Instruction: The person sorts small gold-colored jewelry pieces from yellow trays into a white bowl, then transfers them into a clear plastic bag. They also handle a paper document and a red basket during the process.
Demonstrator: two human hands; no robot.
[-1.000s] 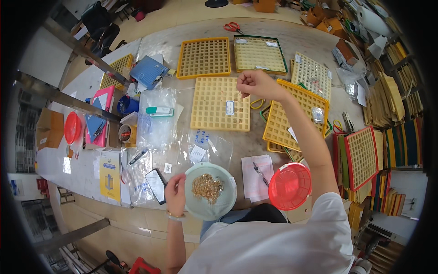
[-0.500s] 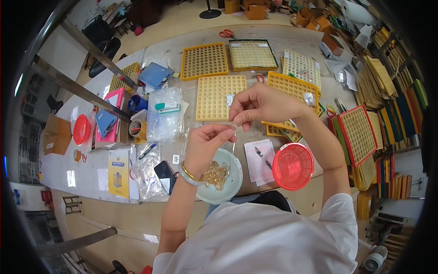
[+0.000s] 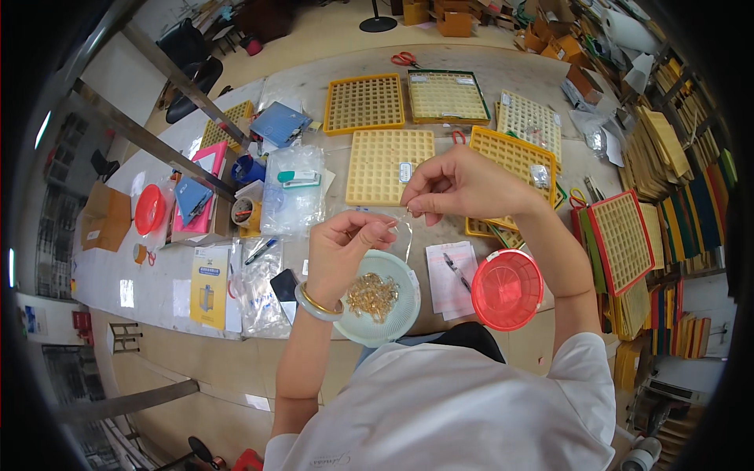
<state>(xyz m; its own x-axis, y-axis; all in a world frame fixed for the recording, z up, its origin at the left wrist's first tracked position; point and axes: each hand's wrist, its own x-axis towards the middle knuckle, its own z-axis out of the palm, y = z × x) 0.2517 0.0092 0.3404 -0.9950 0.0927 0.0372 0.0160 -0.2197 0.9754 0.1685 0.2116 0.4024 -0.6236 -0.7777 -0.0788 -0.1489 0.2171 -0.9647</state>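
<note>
Pale green, the round plastic basket sits by the near edge of the worktop, holding a loose heap of small gold-coloured pieces. The left hand hangs above its left side, fingers curled inward and the thumb brought up close to the forefinger, with a small gap left toward the palm. A pale bangle circles that wrist, a gold-coloured one lying against it. The right hand is raised just beyond, palm turned down, its fingers bent and its thumb drawn in toward the forefinger tip. The two hands are apart, fingertips facing each other. A tiny speck seems to show at the right fingertips, but it is too small to identify, and I cannot tell whether either hand grips anything.

Past the hands lies a cream grid tray of square compartments; the right hand covers its near right corner, and whatever the compartments contain is too fine to make out. The right hand and forearm also hide part of the yellow grid tray stacked over others. The left wrist overlaps the basket's left rim and cuts across the dark phone. To the basket's right, a pen lies on paper sheets beside a red plastic basket.
</note>
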